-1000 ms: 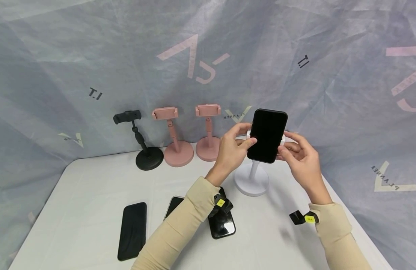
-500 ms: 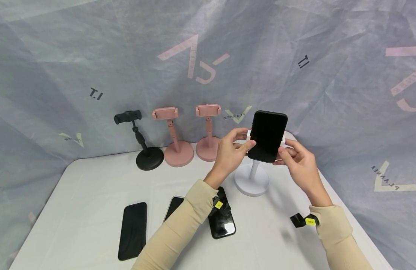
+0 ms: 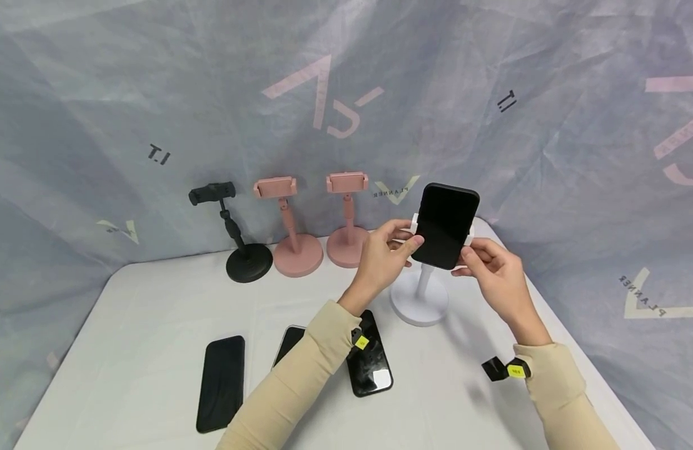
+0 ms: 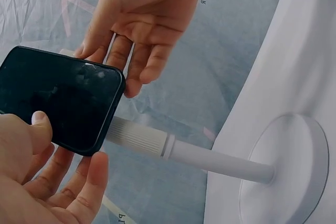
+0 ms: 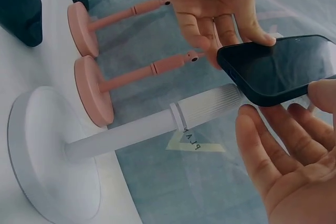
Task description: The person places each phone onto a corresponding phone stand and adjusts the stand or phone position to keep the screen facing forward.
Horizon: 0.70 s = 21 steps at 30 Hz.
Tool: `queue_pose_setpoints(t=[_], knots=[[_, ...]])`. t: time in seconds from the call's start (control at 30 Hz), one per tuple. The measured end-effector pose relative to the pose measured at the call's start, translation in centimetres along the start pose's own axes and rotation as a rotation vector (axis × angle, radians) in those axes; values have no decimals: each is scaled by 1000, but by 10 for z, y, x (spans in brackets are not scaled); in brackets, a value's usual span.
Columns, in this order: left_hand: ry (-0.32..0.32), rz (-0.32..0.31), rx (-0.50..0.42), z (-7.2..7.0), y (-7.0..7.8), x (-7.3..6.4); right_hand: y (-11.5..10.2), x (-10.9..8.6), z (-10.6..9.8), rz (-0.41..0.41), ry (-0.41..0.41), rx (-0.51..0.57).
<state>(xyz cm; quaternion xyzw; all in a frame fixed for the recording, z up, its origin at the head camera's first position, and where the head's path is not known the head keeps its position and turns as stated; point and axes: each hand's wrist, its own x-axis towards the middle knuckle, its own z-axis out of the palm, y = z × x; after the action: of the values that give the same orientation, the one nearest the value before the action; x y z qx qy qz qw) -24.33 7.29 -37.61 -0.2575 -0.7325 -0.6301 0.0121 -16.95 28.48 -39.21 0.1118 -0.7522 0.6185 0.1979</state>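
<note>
A black smartphone [image 3: 445, 225] stands nearly upright in the head of a white phone stand [image 3: 419, 306], whose pale clamp ends show at both sides of it. My left hand [image 3: 381, 259] pinches the phone's lower left edge, thumb on the screen and fingers behind. On the opposite edge my right hand [image 3: 500, 278] holds the phone, its thumb at the front and its fingers at the back. In the left wrist view, the ribbed neck [image 4: 139, 137] of the stand runs from behind the phone to the round base [image 4: 294, 166]. The phone hides most of the clamp.
Along the table's back edge stand a black phone stand [image 3: 249, 263] and two pink ones, the left pink stand [image 3: 298, 255] and the right pink stand [image 3: 348, 247]. Phones lie in front: a left phone [image 3: 221, 384], a partly covered phone [image 3: 290, 340] and a right phone [image 3: 371, 362].
Both hands have slid slightly down along the phone's edges, the right hand more than the left. The phone has stayed almost in place on the white stand.
</note>
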Motion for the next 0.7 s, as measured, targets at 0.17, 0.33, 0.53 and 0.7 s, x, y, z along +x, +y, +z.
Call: queue_pose_setpoints(t=[0.17,0.33,0.53,0.7], knots=[[0,16,26,-1,1,-1,-1,-1,0,3,0,-37],[-8,10,52,-2,0,-3,1,-3,0,5,-4,-69],[-35,0,92,-1,-4,-7,3,-6,1,1,-19,-82],[-67,-42,119,2,-13,-13,7,-10,1,14,-44,-108]])
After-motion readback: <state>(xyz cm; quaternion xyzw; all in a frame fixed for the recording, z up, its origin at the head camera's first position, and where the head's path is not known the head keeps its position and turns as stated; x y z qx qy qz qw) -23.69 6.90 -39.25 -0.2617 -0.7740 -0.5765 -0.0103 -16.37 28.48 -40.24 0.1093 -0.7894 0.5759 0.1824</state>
